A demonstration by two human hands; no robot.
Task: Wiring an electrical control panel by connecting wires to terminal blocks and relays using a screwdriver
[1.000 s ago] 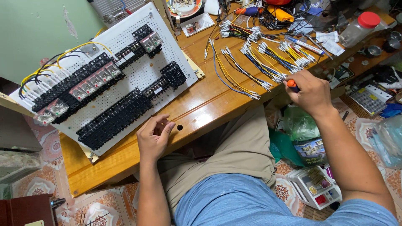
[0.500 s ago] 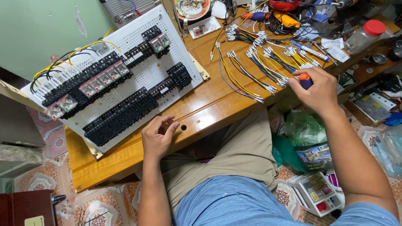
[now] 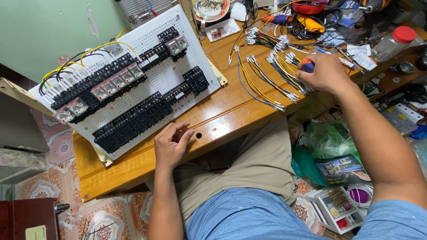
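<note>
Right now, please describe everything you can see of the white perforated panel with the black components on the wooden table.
The white perforated panel is a flat rectangular board full of small holes, looking like painted metal or plastic. It lies slanted across the left part of the wooden table, its near corner past the table edge. Rows of black terminal blocks run diagonally over it, with several clear-cased relays in the upper row. Yellow and black wires loop at its upper left. Neither hand touches it; the left hand rests just beside it.

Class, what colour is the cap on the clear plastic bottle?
Red; the cap shows in the head view, top right.
</note>
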